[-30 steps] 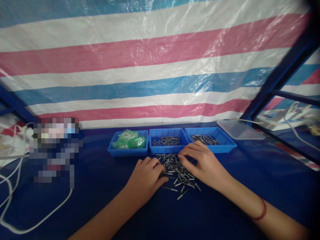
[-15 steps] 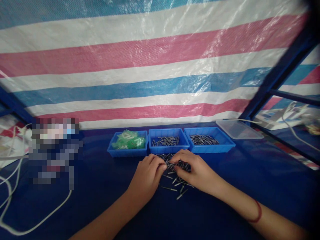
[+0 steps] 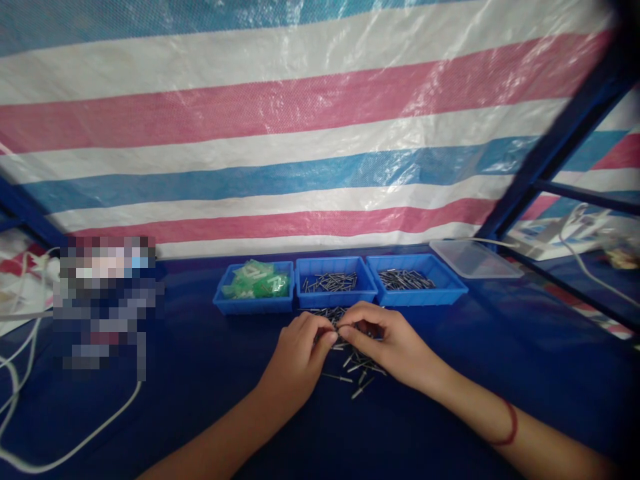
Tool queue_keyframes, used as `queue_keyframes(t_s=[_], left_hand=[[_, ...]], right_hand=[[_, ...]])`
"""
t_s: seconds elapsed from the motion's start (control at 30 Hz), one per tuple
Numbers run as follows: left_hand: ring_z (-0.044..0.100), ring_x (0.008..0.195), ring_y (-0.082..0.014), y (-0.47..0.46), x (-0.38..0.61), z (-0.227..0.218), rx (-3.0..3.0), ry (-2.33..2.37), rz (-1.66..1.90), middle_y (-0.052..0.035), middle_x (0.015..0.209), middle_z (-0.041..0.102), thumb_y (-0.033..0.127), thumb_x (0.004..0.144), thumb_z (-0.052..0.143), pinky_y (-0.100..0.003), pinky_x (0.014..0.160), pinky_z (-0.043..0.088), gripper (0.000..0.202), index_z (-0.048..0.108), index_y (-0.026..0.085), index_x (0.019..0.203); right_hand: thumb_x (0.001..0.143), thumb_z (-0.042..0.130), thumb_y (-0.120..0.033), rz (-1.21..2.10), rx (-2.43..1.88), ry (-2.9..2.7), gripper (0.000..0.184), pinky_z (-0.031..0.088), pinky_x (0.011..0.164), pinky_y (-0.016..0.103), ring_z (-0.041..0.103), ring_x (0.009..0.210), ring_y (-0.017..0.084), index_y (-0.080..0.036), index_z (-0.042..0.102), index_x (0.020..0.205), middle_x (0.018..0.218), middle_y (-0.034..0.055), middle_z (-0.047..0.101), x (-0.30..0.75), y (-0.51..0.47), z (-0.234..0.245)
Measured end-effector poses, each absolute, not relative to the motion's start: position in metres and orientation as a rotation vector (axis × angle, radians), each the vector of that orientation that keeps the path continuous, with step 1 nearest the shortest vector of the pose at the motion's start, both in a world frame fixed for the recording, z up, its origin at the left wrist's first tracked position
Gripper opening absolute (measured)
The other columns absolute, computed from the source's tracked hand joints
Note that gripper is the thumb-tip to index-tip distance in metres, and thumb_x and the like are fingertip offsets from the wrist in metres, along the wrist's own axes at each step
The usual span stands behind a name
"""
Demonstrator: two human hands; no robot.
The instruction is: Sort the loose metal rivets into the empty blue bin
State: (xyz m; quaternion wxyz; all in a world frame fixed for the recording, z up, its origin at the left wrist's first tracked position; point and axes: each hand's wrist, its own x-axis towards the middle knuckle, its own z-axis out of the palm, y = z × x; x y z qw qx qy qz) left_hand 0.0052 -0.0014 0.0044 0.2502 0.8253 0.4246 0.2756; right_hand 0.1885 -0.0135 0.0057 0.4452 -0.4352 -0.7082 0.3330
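Observation:
A loose heap of small metal pins (image 3: 356, 363) lies on the dark blue table (image 3: 450, 373), in front of three blue trays. Over that heap my left hand (image 3: 299, 357) and my right hand (image 3: 387, 340) meet, fingertips pinched together and touching each other. Both seem to pinch pins from the heap, though what sits between the fingers is too small to make out. The left tray (image 3: 254, 303) holds green plastic pieces. The middle tray (image 3: 334, 283) and the right tray (image 3: 417, 280) hold more metal pins. A red band circles my right wrist.
A clear plastic lid (image 3: 475, 259) lies right of the trays. White cables (image 3: 75, 440) loop over the table at the left, beside a blurred-out object. A striped tarp (image 3: 300, 133) forms the back wall, and a blue metal frame (image 3: 545, 160) slants up at the right.
My two hands have drawn together from either side of the heap until their fingertips meet. The right hand slid left and curled its fingers into a pinch.

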Motion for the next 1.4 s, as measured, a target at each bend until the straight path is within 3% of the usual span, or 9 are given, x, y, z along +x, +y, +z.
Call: queue_keyframes(t_s=[0.83, 1.07, 1.4], left_hand=[[0.056, 0.090, -0.0187, 0.000, 0.002, 0.008, 2.294, 1.173, 0.813, -0.0020, 0.092, 0.059, 0.024, 0.092, 0.049, -0.029, 0.076, 0.041, 0.012, 0.060, 0.020, 0.091], [0.056, 0.090, -0.0178, 0.002, 0.003, 0.009, 2.301, 1.163, 0.910, -0.0015, 0.092, 0.060, 0.023, 0.091, 0.052, -0.029, 0.078, 0.041, 0.008, 0.060, 0.021, 0.090], [0.056, 0.093, -0.0192, 0.005, -0.004, 0.013, 2.488, 1.148, 0.714, -0.0006, 0.098, 0.062, 0.029, 0.091, 0.053, -0.033, 0.080, 0.037, 0.013, 0.061, 0.025, 0.099]], right_hand=[[0.084, 0.059, -0.025, 0.720, -1.131, -1.745, 0.008, 0.043, 0.062, 0.026, 0.058, 0.071, 0.013, -0.021, 0.066, 0.082, 0.080, 0.0013, 0.065, 0.190, -0.012, 0.005], [0.086, 0.057, -0.020, 0.667, -1.089, -1.852, 0.008, 0.045, 0.071, 0.028, 0.058, 0.076, 0.014, -0.020, 0.064, 0.083, 0.081, 0.0019, 0.064, 0.192, -0.011, 0.005], [0.087, 0.054, -0.024, 0.343, -1.173, -1.786, 0.011, 0.045, 0.071, 0.030, 0.057, 0.077, 0.016, -0.020, 0.063, 0.082, 0.080, 0.0025, 0.064, 0.214, 0.000, 0.014]])
